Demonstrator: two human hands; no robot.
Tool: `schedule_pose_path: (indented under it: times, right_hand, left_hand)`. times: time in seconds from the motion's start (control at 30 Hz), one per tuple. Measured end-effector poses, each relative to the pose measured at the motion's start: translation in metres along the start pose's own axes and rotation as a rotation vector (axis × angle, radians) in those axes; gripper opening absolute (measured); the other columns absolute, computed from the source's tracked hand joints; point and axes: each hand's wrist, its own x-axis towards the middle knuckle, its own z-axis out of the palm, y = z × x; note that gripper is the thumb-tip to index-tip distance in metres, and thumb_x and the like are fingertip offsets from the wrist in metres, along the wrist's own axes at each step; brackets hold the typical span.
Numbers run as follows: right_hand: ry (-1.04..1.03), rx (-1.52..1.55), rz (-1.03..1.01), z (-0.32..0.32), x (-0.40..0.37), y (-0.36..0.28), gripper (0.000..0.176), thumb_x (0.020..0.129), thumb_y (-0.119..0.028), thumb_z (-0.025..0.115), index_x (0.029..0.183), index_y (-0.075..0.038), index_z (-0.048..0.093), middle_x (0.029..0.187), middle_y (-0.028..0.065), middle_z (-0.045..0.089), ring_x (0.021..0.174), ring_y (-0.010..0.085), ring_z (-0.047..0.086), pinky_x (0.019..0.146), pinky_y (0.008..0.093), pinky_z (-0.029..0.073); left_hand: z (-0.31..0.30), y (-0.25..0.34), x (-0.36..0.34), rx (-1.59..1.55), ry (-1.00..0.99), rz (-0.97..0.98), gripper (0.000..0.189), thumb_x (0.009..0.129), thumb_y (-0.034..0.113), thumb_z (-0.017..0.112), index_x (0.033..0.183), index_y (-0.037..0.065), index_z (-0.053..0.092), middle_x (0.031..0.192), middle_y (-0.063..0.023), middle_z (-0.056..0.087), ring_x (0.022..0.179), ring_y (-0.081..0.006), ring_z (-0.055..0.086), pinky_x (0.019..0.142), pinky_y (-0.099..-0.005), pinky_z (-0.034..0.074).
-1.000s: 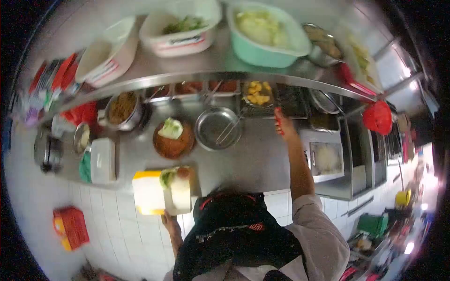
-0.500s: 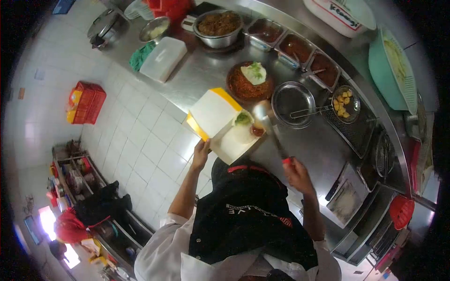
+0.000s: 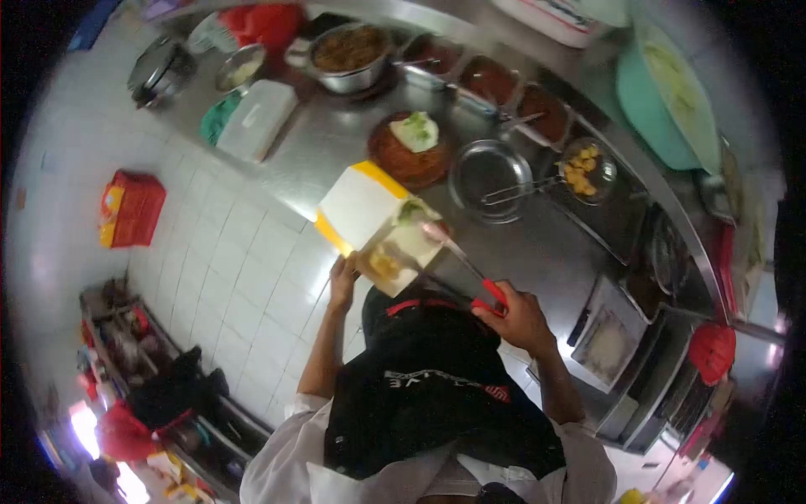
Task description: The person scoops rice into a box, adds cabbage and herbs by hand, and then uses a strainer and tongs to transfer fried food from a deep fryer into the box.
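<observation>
My left hand (image 3: 342,282) grips the near left corner of an open takeaway box (image 3: 359,210), white inside with yellow edges. Inside it lie a golden-brown piece of food (image 3: 384,265), white rice (image 3: 417,241) and green leaves (image 3: 410,210). Red-handled tongs (image 3: 466,258) are in my right hand (image 3: 522,322), fingers wrapped round the handles. Their tips reach over the box's right side, blurred, partly covering something reddish there. Just beyond the box stands a round dish of red sauce (image 3: 395,160) with a pale, leaf-topped piece on it.
An empty metal plate (image 3: 470,181) and a strainer with fried cubes (image 3: 585,172) stand on the steel counter (image 3: 537,244). Behind are sauce trays (image 3: 489,82) and a pot of brown food (image 3: 348,50). A lidded plastic container (image 3: 259,122) sits at the left edge.
The golden-brown piece now lies in the box's near compartment. The tongs have swung lower and their red handles show apart. The whole view has shifted, moving the counter items leftward.
</observation>
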Motion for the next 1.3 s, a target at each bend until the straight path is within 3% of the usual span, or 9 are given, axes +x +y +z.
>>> schedule_pose_path:
  times: [0.17,0.3,0.37,0.5,0.57,0.77,0.87,0.97,1.3]
  right_hand:
    - [0.495,0.043,0.156,-0.082,-0.025,0.080,0.054,0.084,-0.047,0.072,0.115,-0.004,0.059,0.081,0.0130,0.066,0.071,0.0257,0.066,0.065,0.0388,0.050]
    - [0.697,-0.219,0.346,-0.134,-0.006,0.168,0.057,0.084,-0.056,0.068,0.108,-0.004,0.063,0.091,0.0196,0.069,0.083,0.0360,0.067,0.073,0.0438,0.051]
    - [0.673,-0.315,0.432,-0.146,0.012,0.208,0.061,0.083,-0.061,0.064,0.107,-0.005,0.065,0.096,0.0223,0.069,0.090,0.0401,0.067,0.076,0.0465,0.051]
    - [0.523,-0.309,0.379,-0.153,0.036,0.230,0.062,0.085,-0.062,0.059,0.108,-0.005,0.065,0.102,0.0229,0.068,0.096,0.0419,0.065,0.081,0.0491,0.051]
    - [0.467,-0.333,0.373,-0.153,0.039,0.217,0.059,0.086,-0.059,0.060,0.108,-0.005,0.066,0.101,0.0222,0.069,0.097,0.0418,0.065,0.082,0.0489,0.051]
    - [0.475,-0.341,0.363,-0.143,0.042,0.240,0.048,0.090,-0.049,0.060,0.105,-0.004,0.067,0.095,0.0213,0.069,0.091,0.0417,0.066,0.081,0.0484,0.052]
    - [0.607,-0.110,0.097,-0.117,0.058,0.294,0.043,0.090,-0.048,0.063,0.098,-0.006,0.067,0.071,0.0114,0.062,0.064,0.0223,0.062,0.061,0.0385,0.050]
    - [0.455,0.565,0.434,-0.126,0.036,0.229,0.039,0.089,-0.049,0.065,0.094,-0.011,0.066,0.062,-0.0001,0.053,0.047,0.0079,0.047,0.041,0.0263,0.039]
    - [0.432,0.990,0.352,-0.127,-0.008,0.168,0.031,0.092,-0.043,0.065,0.100,-0.014,0.060,0.061,-0.0057,0.047,0.040,0.0028,0.035,0.035,0.0196,0.026]
  left_hand:
    - [0.008,0.003,-0.004,-0.027,0.031,0.018,0.038,0.101,0.035,0.051,0.118,0.001,0.055,0.118,-0.0104,0.058,0.108,-0.0181,0.056,0.095,-0.0356,0.045]
    - [0.032,0.012,-0.015,0.669,0.824,0.534,0.050,0.103,0.035,0.043,0.132,-0.006,0.038,0.122,-0.0206,0.048,0.113,-0.0309,0.046,0.101,-0.0422,0.038]
    - [0.073,0.065,-0.035,0.753,0.536,0.843,0.052,0.097,0.031,0.055,0.129,-0.006,0.040,0.119,-0.0215,0.047,0.109,-0.0327,0.046,0.098,-0.0415,0.040]
    - [0.188,0.144,-0.045,0.835,-0.216,0.662,0.056,0.094,0.031,0.059,0.131,-0.006,0.041,0.117,-0.0264,0.053,0.107,-0.0409,0.054,0.096,-0.0469,0.042]
    - [0.224,0.126,-0.006,0.959,-0.262,0.988,0.058,0.094,0.033,0.058,0.133,-0.006,0.042,0.124,-0.0304,0.051,0.114,-0.0442,0.052,0.096,-0.0471,0.043]
    - [0.294,0.096,0.060,1.257,-0.566,0.692,0.047,0.093,0.031,0.057,0.128,0.000,0.051,0.108,-0.0298,0.062,0.093,-0.0454,0.063,0.081,-0.0512,0.052]
    - [0.308,0.088,0.068,1.135,-0.610,0.691,0.038,0.093,0.026,0.057,0.124,0.002,0.056,0.099,-0.0270,0.064,0.086,-0.0458,0.064,0.077,-0.0521,0.053]
    - [0.316,0.093,0.077,1.086,-0.540,0.688,0.035,0.093,0.023,0.057,0.121,0.002,0.057,0.101,-0.0263,0.063,0.092,-0.0453,0.063,0.081,-0.0519,0.052]
    - [0.244,0.169,0.063,0.815,-0.169,0.907,0.042,0.091,0.019,0.064,0.124,-0.003,0.052,0.120,-0.0252,0.056,0.114,-0.0411,0.053,0.096,-0.0439,0.045]
